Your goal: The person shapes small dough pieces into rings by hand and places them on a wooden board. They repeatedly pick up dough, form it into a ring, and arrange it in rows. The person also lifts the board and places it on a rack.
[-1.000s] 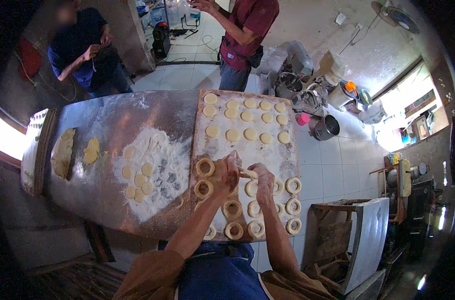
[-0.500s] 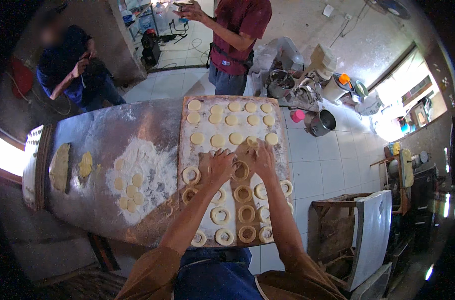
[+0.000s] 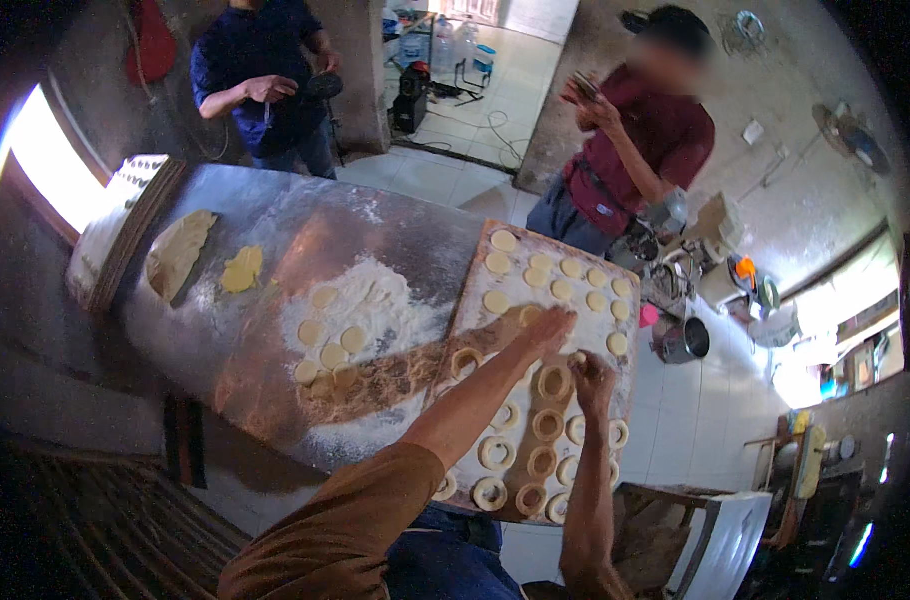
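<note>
On a floured wooden board lie rows of pale round dough discs in the far part and dough rings in the near part. My left hand reaches over the nearest row of discs, fingers stretched forward; it hides what lies beneath. My right hand is closer to me, above the ring rows, with thumb and fingers pinched together. Something small and pale shows at its fingertips, but I cannot make out what. A dough ring lies just left of that hand.
Left of the board, the metal table bears loose flour with several discs, a yellow lump and a folded dough sheet. Two people stand beyond the table. A metal pot and a white-topped stand are on the right.
The view has turned, shifting the board rightward. My left hand has moved from beside the rings onto the nearest disc row. My right hand has drawn back toward me, fingers now pinched.
</note>
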Tool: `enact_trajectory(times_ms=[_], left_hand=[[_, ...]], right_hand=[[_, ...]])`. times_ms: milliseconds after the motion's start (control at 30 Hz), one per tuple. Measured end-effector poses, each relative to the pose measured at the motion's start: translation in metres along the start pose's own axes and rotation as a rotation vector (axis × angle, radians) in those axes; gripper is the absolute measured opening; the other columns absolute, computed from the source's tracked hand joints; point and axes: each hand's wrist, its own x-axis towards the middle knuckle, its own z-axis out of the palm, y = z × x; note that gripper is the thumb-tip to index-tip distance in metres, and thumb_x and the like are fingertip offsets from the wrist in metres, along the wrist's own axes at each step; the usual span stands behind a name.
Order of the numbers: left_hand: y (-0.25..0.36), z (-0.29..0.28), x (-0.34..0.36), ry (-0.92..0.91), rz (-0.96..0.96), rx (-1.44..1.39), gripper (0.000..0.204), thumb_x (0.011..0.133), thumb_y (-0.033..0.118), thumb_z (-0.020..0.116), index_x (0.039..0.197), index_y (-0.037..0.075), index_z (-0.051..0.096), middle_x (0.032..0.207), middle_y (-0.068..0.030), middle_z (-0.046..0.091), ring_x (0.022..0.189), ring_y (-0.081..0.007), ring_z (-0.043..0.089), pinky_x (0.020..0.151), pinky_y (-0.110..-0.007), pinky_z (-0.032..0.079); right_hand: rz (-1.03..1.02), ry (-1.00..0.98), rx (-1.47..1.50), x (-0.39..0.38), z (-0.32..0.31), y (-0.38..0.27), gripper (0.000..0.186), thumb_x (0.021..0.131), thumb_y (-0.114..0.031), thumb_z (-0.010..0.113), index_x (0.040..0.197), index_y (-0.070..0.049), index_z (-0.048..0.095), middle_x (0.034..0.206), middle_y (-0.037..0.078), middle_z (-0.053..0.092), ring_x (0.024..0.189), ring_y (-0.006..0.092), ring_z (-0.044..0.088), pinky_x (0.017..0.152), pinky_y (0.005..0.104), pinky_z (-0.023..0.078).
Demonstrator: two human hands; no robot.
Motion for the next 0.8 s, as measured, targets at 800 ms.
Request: enact_trajectory(times_ms=[800], left_hand=[[-0.080,-0.271,-0.302,0.316,-0.723,-0.782,0.031,0.089,0.022,0.071,0.110,0.001,0.067,0.098,-0.0139,0.071,0.091,-0.0239,0.068,0.081,-0.037,0.054]], right_hand=[[0.139,-0.326,0.489,-0.105,0.232,-0.250,0.032,0.078,-0.009,0.077,0.097,-0.005,0.053,0.079,0.009,0.066,0.071,0.0216,0.066,0.066,0.0350,0.053]])
